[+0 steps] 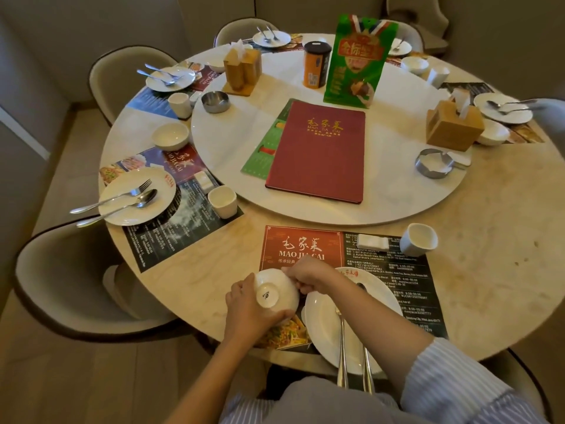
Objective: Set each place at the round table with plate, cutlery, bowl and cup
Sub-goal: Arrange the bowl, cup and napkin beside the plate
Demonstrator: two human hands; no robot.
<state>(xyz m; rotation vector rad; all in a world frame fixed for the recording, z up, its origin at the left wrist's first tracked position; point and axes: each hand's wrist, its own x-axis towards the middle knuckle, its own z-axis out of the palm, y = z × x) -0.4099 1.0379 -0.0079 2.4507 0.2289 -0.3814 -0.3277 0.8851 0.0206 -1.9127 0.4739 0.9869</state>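
Nearest place: bowl held base-up

We grip the bowl (275, 293) in both hands; left hand (247, 313) curls under, right hand (308, 275) pinches the far rim; plate (324, 328) just right.

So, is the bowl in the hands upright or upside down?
Upside down, slightly tilted. The bowl shows its foot ring and base mark to the camera; the left hand and right hand grip its sides.
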